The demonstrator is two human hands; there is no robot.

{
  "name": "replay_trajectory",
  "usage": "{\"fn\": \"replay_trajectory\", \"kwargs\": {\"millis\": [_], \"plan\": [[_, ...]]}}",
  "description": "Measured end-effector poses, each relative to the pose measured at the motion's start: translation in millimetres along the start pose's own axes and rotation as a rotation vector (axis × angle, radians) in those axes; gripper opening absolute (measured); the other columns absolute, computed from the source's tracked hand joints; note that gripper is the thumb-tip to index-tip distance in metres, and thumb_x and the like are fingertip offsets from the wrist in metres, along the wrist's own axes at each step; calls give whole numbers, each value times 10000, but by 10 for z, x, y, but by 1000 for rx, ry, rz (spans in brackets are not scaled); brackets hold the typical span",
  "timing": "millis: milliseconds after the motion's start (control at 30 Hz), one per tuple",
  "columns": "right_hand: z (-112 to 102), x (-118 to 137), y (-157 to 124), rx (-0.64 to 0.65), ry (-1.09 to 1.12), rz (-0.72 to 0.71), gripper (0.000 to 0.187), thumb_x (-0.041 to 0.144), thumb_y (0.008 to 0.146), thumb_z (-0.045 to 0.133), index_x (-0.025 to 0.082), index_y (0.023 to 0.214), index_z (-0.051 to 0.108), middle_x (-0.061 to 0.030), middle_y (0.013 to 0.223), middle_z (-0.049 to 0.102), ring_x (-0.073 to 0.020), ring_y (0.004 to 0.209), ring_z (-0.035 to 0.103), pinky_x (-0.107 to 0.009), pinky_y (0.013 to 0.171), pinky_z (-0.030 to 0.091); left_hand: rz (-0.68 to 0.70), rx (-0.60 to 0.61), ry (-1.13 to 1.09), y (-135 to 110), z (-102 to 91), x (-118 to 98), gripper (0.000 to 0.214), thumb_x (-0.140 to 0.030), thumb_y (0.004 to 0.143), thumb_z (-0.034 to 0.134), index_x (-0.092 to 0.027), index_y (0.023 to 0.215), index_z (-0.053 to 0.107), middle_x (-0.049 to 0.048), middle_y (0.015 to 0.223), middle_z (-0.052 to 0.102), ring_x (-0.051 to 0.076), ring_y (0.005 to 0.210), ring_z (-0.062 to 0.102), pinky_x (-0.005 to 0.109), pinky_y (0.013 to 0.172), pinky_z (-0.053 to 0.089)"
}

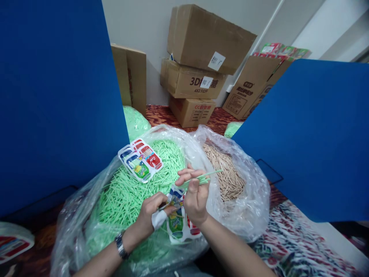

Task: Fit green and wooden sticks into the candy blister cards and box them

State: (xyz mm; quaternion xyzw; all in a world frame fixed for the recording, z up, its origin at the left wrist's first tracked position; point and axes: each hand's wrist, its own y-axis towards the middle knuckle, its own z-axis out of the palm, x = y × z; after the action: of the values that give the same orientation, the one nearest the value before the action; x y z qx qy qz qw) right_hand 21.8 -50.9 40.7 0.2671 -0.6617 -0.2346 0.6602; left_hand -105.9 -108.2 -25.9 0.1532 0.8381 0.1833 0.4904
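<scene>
My left hand (155,211), with a white wrap on a finger and a metal watch on the wrist, pinches a printed packet (175,226) with Cola and Sprite pictures. My right hand (196,192) is closed round a small bunch of thin green sticks (201,179), their left ends at the packet's upper edge. One stick juts out to the right. Under both hands lies a large clear plastic bag (75,231) full of green sticks (123,200). On that heap rest several similar printed packets (141,159).
A second clear bag (256,207) holds tan sticks (227,173) at the right. Blue panels (57,96) (311,142) flank the bags. Stacked cardboard boxes (198,82) stand behind, another carton (248,88) to their right. Many red, white and green packets (296,242) lie at lower right.
</scene>
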Motion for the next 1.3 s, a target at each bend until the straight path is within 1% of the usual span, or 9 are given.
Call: {"fn": "replay_trajectory", "kwargs": {"millis": [200,333,433,500,567,700,800,1133,1300], "plan": [[-24,-7,-131,56,-34,45,110,271,981,297,247,1011,400,10,766,634,-191,1082,549,-561,1061,197,27,-10,0,10,-12,11,151,-203,854,611,-178,748,507,-2,684,539,131,615,490,239,580,381],[-59,-2,-114,59,-27,106,151,290,984,299,231,973,437,-7,780,627,-193,1109,520,-514,1026,275,70,-19,22,16,-28,-13,127,-189,854,610,-173,760,526,6,684,555,134,612,508,238,579,394],[-71,18,-94,17,-5,210,217,305,987,290,218,900,469,-17,790,592,-188,1068,529,-452,980,344,105,-21,46,22,-36,-36,69,-186,857,607,-164,808,564,23,693,583,146,620,536,245,583,414],[-69,27,-94,-9,6,242,240,301,989,285,216,871,475,-15,791,573,-181,1034,543,-434,969,359,114,-26,62,22,-36,-40,59,-190,858,607,-158,820,575,30,693,593,149,618,546,247,581,423],[-63,31,-105,-8,18,210,218,294,988,284,220,891,465,-9,782,579,-182,1020,553,-450,979,350,103,-25,71,19,-33,-34,70,-195,859,606,-158,809,575,27,686,590,147,612,545,244,575,422],[-65,38,-123,49,10,82,134,272,983,299,229,973,425,8,747,619,-193,1041,560,-530,1042,256,94,-22,79,9,-27,-16,97,-192,862,598,-163,778,559,15,675,573,137,606,536,236,571,412],[-87,43,-106,38,9,31,116,248,980,296,237,989,411,10,768,635,-193,1045,563,-556,1051,236,100,-28,89,4,-22,-8,101,-189,865,589,-166,773,555,10,673,571,132,602,529,233,571,404],[-97,7,-125,5,36,-12,95,238,963,312,253,984,404,7,774,662,-211,1065,565,-564,1042,252,76,-7,109,4,-20,-22,104,-169,859,589,-170,767,540,14,679,567,143,617,533,233,576,399],[-87,2,-168,32,20,4,109,238,960,310,256,983,415,-2,793,673,-215,1073,557,-553,1020,274,146,-16,146,12,-43,-56,70,-143,868,570,-161,810,533,26,696,572,152,637,536,243,588,402]]}}
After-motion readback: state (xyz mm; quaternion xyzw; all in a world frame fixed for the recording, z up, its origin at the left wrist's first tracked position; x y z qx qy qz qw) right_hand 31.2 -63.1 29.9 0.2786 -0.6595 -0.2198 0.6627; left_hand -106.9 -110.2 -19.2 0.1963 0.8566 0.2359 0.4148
